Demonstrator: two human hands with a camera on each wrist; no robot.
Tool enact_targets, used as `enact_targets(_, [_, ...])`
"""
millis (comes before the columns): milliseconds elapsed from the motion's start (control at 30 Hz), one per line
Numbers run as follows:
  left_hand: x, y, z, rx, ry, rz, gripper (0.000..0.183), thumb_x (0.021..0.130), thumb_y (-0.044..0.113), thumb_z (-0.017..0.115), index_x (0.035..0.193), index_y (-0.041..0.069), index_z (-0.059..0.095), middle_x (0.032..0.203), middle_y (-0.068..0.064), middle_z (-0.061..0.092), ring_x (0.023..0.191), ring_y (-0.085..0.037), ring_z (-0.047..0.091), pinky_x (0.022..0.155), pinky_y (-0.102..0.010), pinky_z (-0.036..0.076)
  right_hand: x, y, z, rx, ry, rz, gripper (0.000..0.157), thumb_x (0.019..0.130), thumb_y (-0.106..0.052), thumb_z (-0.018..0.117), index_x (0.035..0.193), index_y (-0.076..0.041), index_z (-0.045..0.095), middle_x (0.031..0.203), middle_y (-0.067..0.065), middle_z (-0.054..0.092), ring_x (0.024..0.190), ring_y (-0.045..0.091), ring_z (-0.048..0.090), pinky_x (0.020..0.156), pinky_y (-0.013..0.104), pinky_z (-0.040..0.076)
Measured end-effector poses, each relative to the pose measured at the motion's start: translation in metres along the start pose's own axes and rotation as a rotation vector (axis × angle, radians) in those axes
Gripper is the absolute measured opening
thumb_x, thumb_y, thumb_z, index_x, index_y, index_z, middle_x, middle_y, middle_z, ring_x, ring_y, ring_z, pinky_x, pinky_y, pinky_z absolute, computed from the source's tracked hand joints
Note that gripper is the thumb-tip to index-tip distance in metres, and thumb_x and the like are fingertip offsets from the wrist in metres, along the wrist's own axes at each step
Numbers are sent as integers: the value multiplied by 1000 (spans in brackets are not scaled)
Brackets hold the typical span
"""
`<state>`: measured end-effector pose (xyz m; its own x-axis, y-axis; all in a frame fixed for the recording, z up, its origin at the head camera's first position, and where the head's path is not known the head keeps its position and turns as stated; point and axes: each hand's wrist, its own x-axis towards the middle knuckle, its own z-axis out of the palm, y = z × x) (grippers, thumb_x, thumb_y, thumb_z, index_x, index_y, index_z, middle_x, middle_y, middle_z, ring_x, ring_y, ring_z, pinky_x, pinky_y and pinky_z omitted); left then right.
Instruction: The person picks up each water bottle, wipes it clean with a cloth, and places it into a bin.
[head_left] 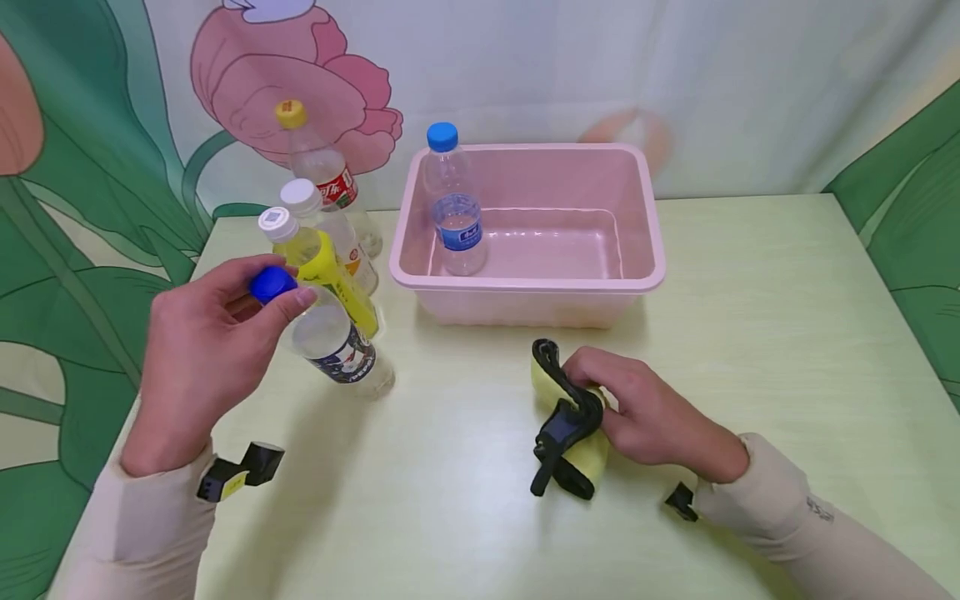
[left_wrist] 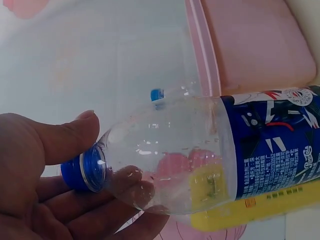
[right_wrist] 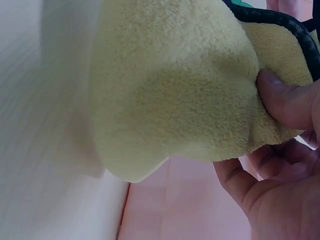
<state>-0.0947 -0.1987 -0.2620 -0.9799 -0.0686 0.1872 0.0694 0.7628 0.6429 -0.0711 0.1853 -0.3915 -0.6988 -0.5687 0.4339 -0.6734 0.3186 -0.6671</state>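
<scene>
At the left, my left hand (head_left: 213, 342) has its thumb and fingers around the blue cap and neck of a clear plastic bottle (head_left: 324, 325) with a dark blue Pepsi label. In the left wrist view this bottle (left_wrist: 165, 145) looks see-through, with droplets inside. My right hand (head_left: 648, 408) grips a folded yellow cloth (head_left: 588, 458) with black edging, just in front of the pink bin. Up close the cloth (right_wrist: 175, 90) is fluffy, pinched between thumb and fingers. Whether it touches the table cannot be told.
A pink bin (head_left: 525, 304) stands at the back centre, holding a water bottle (head_left: 456, 221) with a blue cap. Left of it stand a yellow-sleeved bottle (head_left: 337, 283), a white-capped bottle (head_left: 341, 229) and a yellow-capped cola bottle (head_left: 330, 171). A printed curtain (head_left: 525, 67) hangs behind the table.
</scene>
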Motion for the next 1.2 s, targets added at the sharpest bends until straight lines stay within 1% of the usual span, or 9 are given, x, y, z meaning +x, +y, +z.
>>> enact_targets(100, [-3, 8, 5, -44, -17, 52, 45, 93, 31, 80, 131, 7, 72, 121, -18, 77, 106, -35, 77, 87, -19, 57, 1, -1, -1, 1, 11, -7, 44, 71, 24, 52, 96, -12, 59, 96, -4, 64, 89, 7, 59, 83, 24, 54])
enact_targets(200, [-5, 17, 11, -67, -50, 88, 42, 93, 27, 81, 129, 7, 72, 120, -18, 77, 106, -35, 78, 88, -25, 59, 1, -1, -2, -1, 20, -11, 43, 72, 24, 53, 96, -12, 58, 97, -4, 64, 89, 7, 59, 84, 24, 55])
enact_targets(333, [-6, 31, 19, -86, -100, 118, 41, 93, 24, 81, 128, 7, 72, 122, -18, 76, 108, -36, 77, 91, -43, 60, 2, -3, -4, 1, 35, -19, 42, 74, 25, 55, 95, -11, 59, 96, -4, 64, 89, 8, 59, 84, 23, 54])
enact_targets(500, [-5, 47, 28, -113, -156, 163, 39, 92, 21, 82, 127, 8, 73, 121, -15, 76, 108, -37, 77, 92, -49, 62, 4, -5, -6, 8, 55, -39, 42, 74, 26, 54, 95, -11, 59, 94, -3, 64, 87, 9, 59, 83, 21, 52])
enact_targets(800, [-6, 70, 53, -151, -242, 246, 38, 91, 18, 82, 126, 8, 73, 118, -11, 76, 111, -31, 77, 94, -46, 62, 7, -12, -12, -4, 109, -30, 41, 75, 26, 58, 96, -10, 60, 96, -2, 67, 88, 10, 62, 84, 23, 56])
enact_targets(933, [-6, 79, 67, -152, -271, 295, 39, 91, 19, 83, 127, 9, 72, 116, -10, 78, 111, -29, 77, 92, -46, 64, 9, -13, -16, -12, 150, -37, 37, 77, 24, 62, 96, -8, 61, 97, -1, 68, 94, 13, 65, 89, 19, 56])
enact_targets(1067, [-3, 90, 81, -172, -288, 365, 39, 91, 20, 82, 127, 9, 71, 123, -10, 76, 115, -27, 75, 94, -43, 63, 9, -15, -20, -11, 208, -53, 35, 77, 24, 62, 95, -6, 61, 101, 5, 70, 102, 16, 66, 95, 15, 54])
enact_targets(1167, [0, 98, 91, -193, -304, 404, 37, 91, 22, 82, 124, 9, 72, 140, -13, 64, 121, -28, 71, 96, -42, 63, 10, -17, -22, -1, 254, -64, 35, 75, 26, 60, 95, -3, 62, 103, 8, 70, 101, 16, 65, 95, 14, 53])
enact_targets(1200, [1, 100, 94, -198, -308, 420, 34, 91, 22, 82, 121, 8, 72, 138, -13, 63, 120, -27, 70, 96, -41, 63, 11, -18, -22, 2, 269, -68, 35, 75, 26, 59, 95, -2, 62, 103, 9, 70, 100, 15, 64, 94, 14, 53])
